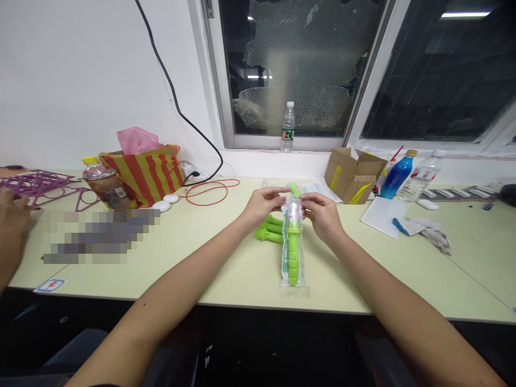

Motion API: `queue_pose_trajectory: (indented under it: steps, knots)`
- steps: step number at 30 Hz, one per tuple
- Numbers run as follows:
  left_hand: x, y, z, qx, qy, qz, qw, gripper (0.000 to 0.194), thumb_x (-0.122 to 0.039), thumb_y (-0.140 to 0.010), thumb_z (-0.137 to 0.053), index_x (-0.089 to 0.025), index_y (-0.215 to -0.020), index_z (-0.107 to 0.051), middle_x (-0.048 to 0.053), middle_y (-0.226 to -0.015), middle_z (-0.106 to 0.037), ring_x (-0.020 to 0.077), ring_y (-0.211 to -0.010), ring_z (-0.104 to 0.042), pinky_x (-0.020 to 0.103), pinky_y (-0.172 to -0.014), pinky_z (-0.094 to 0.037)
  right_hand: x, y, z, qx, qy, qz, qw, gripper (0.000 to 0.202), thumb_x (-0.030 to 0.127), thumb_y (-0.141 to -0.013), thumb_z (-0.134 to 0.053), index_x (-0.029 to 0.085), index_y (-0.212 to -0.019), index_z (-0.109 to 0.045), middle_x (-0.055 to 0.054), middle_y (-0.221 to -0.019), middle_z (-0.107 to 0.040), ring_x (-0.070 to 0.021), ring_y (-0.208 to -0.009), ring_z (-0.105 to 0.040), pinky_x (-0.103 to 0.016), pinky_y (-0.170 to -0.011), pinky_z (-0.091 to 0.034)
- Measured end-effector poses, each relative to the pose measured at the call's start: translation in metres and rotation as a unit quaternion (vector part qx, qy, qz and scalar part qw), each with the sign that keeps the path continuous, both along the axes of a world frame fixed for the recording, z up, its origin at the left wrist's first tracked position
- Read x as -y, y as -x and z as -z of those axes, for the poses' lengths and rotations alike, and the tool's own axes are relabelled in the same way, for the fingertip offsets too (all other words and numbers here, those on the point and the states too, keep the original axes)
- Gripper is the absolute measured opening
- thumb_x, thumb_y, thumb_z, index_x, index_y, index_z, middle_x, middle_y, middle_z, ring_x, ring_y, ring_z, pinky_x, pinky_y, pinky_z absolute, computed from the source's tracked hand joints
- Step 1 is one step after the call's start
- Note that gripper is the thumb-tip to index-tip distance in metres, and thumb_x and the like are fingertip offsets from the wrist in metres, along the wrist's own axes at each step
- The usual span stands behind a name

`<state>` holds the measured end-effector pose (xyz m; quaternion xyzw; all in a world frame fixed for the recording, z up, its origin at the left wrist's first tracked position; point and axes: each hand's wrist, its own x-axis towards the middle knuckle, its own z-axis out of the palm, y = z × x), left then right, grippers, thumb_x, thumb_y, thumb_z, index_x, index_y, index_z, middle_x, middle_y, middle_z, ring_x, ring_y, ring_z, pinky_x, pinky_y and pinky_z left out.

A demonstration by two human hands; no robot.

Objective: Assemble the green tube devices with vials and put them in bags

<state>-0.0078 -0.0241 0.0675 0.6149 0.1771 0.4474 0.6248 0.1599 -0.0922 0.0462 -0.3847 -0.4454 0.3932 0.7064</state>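
Note:
A clear printed plastic bag (285,258) lies on the table with a bright green, ridged-handled item (293,252) inside it. The item has a clear section near its upper end; I cannot tell its exact kind. My left hand (264,207) pinches the upper left part of the bag, fingers closed. On the other side, my right hand (324,215) is closed on the bag's upper right. More bright green pieces (271,230) lie just left of the bag, partly behind it. Another green part (295,189) shows between my fingertips.
Another person's hand (12,215) is at the far left by purple plastic frames (44,185). A striped bag (151,174) and brown drink bottle (108,183) stand left. A cardboard box (350,177), blue bottle (399,174) and glove (431,231) are right.

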Motion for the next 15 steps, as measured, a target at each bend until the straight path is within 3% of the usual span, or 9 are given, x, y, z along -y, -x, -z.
queue_pose_trajectory:
  steps: [5,10,15]
  knots:
    - [-0.004,-0.0003,0.0033,-0.001,-0.033,0.004,0.999,0.019,-0.025,-0.067,-0.079,-0.014,-0.082,-0.075,0.003,-0.079,-0.067,0.0131,-0.073,-0.062,0.031,-0.071,-0.053,0.0004,0.0002,-0.0008,-0.004,0.0,-0.012,1.0,0.01,0.019,-0.067,-0.07,0.02,-0.076,-0.073,-0.001,-0.065,-0.061,-0.0131,-0.055,-0.053,-0.03,-0.051,-0.043]
    - [-0.0031,0.0008,0.0028,-0.008,-0.099,-0.011,0.995,0.007,-0.022,-0.072,-0.072,-0.015,-0.073,-0.074,0.003,-0.077,-0.063,0.0135,-0.072,-0.062,0.031,-0.069,-0.053,-0.002,-0.0014,0.0007,-0.006,-0.011,-0.01,1.0,0.002,0.019,-0.066,-0.07,0.021,-0.066,-0.069,0.0,-0.064,-0.059,-0.0135,-0.058,-0.053,-0.031,-0.055,-0.045]
    - [-0.0014,0.0026,0.0012,-0.022,-0.211,-0.047,0.976,0.018,-0.009,-0.073,-0.06,-0.018,-0.072,-0.076,0.003,-0.078,-0.059,0.0121,-0.075,-0.059,0.027,-0.069,-0.051,-0.0031,-0.0017,0.0012,-0.016,-0.033,-0.014,0.999,0.007,0.018,-0.065,-0.072,0.021,-0.062,-0.066,0.0,-0.07,-0.059,-0.0131,-0.062,-0.053,-0.029,-0.057,-0.045]
